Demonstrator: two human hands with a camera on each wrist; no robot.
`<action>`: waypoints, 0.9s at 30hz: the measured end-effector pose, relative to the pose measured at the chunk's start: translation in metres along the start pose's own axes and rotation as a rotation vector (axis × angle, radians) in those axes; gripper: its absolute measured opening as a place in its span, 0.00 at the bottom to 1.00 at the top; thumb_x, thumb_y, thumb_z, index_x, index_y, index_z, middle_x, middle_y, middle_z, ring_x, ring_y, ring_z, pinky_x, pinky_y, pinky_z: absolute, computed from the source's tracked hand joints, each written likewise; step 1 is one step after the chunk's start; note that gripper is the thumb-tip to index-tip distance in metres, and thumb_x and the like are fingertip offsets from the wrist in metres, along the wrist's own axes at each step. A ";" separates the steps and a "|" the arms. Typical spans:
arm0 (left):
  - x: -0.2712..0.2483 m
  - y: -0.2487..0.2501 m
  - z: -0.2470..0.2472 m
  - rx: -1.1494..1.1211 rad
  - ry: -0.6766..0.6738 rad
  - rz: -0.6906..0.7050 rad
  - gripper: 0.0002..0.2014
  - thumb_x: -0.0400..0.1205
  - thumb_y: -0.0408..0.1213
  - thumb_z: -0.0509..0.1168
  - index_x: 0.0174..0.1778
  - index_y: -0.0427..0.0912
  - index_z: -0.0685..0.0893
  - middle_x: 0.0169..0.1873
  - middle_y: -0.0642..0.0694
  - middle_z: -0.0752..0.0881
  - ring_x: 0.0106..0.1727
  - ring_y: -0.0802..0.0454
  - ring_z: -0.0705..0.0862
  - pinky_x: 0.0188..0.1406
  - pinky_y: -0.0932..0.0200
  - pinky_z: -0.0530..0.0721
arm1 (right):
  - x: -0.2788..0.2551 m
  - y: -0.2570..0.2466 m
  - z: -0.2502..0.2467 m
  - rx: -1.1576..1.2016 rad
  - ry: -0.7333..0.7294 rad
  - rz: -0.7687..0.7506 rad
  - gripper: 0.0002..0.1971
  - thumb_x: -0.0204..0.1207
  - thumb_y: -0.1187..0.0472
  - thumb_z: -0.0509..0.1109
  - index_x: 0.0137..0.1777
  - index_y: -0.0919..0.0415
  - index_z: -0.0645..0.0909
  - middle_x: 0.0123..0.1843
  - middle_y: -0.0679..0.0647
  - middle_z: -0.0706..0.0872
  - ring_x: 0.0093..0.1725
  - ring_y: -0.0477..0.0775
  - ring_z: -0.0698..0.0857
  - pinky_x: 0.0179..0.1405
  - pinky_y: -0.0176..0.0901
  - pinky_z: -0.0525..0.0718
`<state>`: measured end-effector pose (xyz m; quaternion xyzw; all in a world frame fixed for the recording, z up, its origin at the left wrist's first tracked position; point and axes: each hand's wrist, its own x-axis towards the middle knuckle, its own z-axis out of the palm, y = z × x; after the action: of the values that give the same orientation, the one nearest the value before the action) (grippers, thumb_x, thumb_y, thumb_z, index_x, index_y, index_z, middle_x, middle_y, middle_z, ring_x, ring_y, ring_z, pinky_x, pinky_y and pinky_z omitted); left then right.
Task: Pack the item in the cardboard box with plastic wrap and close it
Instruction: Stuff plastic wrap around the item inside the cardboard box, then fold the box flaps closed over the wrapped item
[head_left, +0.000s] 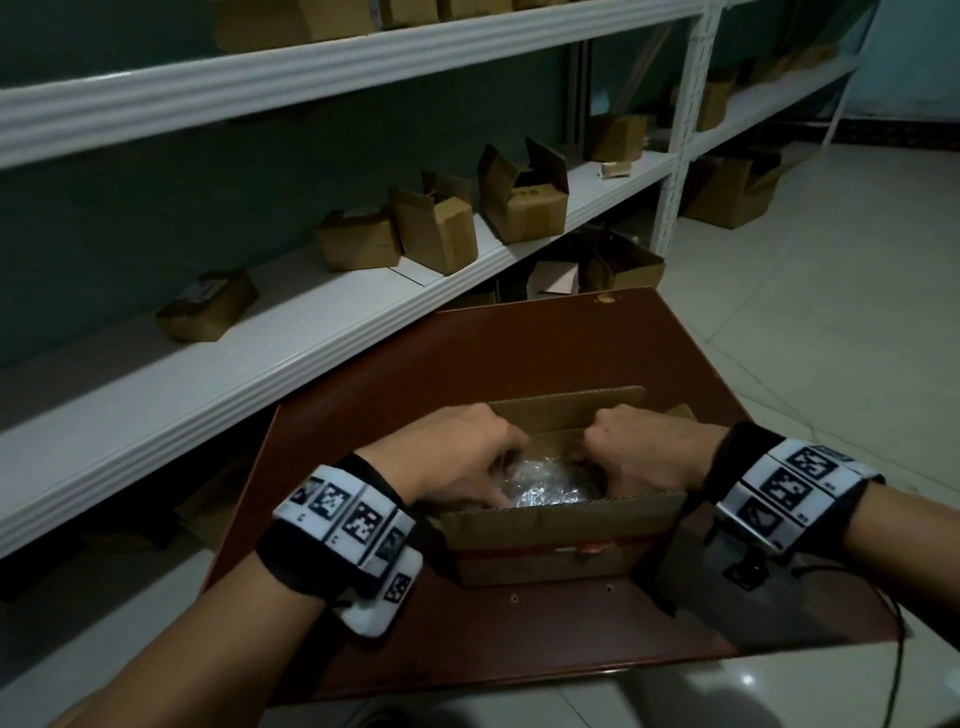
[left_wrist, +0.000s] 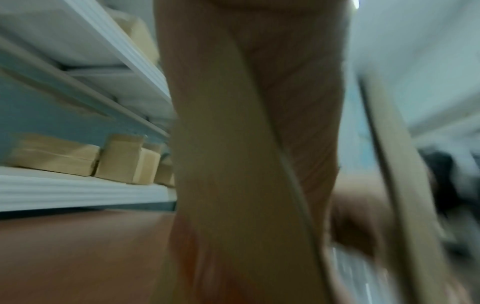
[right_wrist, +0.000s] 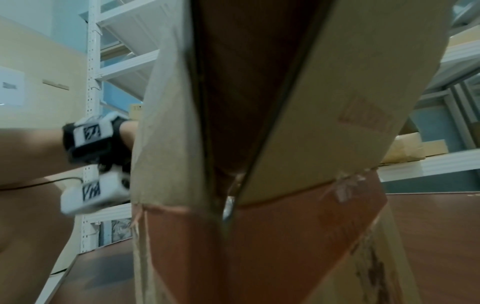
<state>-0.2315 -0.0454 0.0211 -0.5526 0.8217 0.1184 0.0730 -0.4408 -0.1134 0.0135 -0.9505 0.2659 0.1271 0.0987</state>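
An open cardboard box (head_left: 561, 540) with a red tape band stands on the reddish-brown table (head_left: 519, 353). Its far flap (head_left: 566, 410) stands up. Inside lies an item in crinkly clear plastic wrap (head_left: 550, 483). My left hand (head_left: 457, 457) reaches in from the left and my right hand (head_left: 639, 452) from the right. Both have their fingers curled down around the wrapped item, with the fingertips hidden by the box walls. The right wrist view shows the box's outer corner (right_wrist: 298, 226) close up. The left wrist view is blurred, filled by a box flap (left_wrist: 233, 164).
White shelving (head_left: 260, 353) runs along the left and back, close to the table, holding several small cardboard boxes (head_left: 436, 228). More boxes sit under the shelf and on the tiled floor (head_left: 831, 312) to the right. A black cable (head_left: 898, 649) hangs off the table's right edge.
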 end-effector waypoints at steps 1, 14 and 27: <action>-0.005 -0.002 -0.009 -0.077 0.025 0.002 0.13 0.76 0.54 0.80 0.46 0.54 0.86 0.40 0.59 0.88 0.44 0.60 0.87 0.43 0.56 0.85 | 0.000 0.000 0.000 0.003 0.004 -0.004 0.19 0.79 0.53 0.73 0.30 0.46 0.69 0.33 0.43 0.76 0.30 0.39 0.74 0.26 0.30 0.70; -0.037 -0.042 -0.055 -0.580 0.480 0.037 0.11 0.78 0.22 0.77 0.51 0.41 0.93 0.45 0.51 0.95 0.52 0.60 0.93 0.57 0.60 0.90 | -0.008 0.010 -0.012 0.090 0.133 -0.066 0.30 0.68 0.29 0.72 0.62 0.48 0.85 0.51 0.40 0.89 0.47 0.38 0.88 0.44 0.34 0.89; -0.039 -0.061 -0.047 -0.501 0.092 -0.021 0.37 0.69 0.29 0.85 0.73 0.54 0.82 0.68 0.62 0.84 0.72 0.70 0.77 0.71 0.68 0.72 | -0.014 0.019 -0.027 0.013 0.312 -0.131 0.17 0.82 0.41 0.66 0.65 0.45 0.84 0.50 0.39 0.90 0.40 0.32 0.85 0.41 0.27 0.85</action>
<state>-0.1602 -0.0453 0.0690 -0.5668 0.7635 0.2922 -0.1024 -0.4572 -0.1291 0.0405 -0.9733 0.2163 -0.0307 0.0706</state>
